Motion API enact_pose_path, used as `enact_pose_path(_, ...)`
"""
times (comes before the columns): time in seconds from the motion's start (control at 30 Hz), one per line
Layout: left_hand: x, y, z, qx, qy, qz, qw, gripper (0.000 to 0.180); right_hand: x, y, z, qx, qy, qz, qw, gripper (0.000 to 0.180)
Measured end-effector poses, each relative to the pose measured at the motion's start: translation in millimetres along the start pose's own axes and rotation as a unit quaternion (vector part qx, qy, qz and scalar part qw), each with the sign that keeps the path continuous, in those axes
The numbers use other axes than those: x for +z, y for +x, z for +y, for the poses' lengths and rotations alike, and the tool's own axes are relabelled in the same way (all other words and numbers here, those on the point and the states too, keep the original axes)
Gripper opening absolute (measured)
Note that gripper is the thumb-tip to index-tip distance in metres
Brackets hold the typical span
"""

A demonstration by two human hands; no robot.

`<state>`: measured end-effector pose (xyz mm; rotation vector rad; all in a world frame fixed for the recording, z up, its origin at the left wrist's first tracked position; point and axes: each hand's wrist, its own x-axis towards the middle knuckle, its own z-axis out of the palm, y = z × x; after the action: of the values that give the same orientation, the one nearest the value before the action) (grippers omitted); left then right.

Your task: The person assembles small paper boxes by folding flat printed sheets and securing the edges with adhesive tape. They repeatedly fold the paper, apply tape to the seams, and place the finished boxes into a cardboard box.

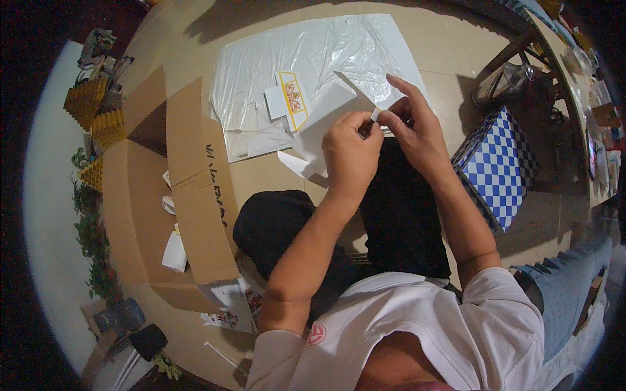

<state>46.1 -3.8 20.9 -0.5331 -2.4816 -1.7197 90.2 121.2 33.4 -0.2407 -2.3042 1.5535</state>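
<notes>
A creased white paperboard piece [329, 117] with raised flaps is held between my hands, above the near part of a plastic-covered white sheet. My left hand [352, 146] is closed on its near right edge, thumb and fingers pinching by a small corner tab. At that same tab, my right hand [420, 130] grips with the thumb, while its index finger is lifted away; its other fingers are partly hidden. Just left of the piece, a flat cut-out with a yellow-bordered print [292, 101] lies on the plastic wrap [261, 65].
An open cardboard box [202, 176] stands at my left, with a few small white folded pieces [175, 253] inside. On the right is a blue-and-white checkered box [502, 169], near a wooden table [554, 62]. A leafy plant [88, 228] stands by the left wall.
</notes>
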Motion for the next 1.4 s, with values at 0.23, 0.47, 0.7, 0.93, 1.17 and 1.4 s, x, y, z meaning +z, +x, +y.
enact_pose_path(0.23,-2.5,0.3,6.2,0.062,0.053,0.003,0.997,0.008,-1.6,2.3,-0.4,0.036,-0.052,0.003,0.998,0.039)
enact_pose_path(0.47,-10.2,3.7,12.2,0.135,0.032,0.039,0.99,0.012,-1.5,-2.9,-17.7,0.047,-0.123,-0.004,0.991,0.033)
enact_pose_path(0.7,-24.4,2.9,27.2,0.095,-0.095,0.003,0.991,0.016,8.1,-6.4,-19.1,-0.062,0.06,-0.005,0.996,0.035)
enact_pose_path(0.93,-46.2,6.2,1.0,-0.002,-0.5,-0.056,0.864,0.03,1.7,21.6,-5.1,-0.033,0.211,0.064,0.975,0.054)
enact_pose_path(1.17,-76.8,-33.2,-32.2,-0.066,-0.575,-0.106,0.808,0.036,1.3,29.0,-21.4,-0.047,0.272,-0.059,0.959,0.043)
enact_pose_path(1.4,-111.7,-46.0,-20.2,-0.135,-0.645,-0.085,0.747,0.046,15.8,31.2,-35.3,-0.029,0.242,-0.131,0.961,0.027)
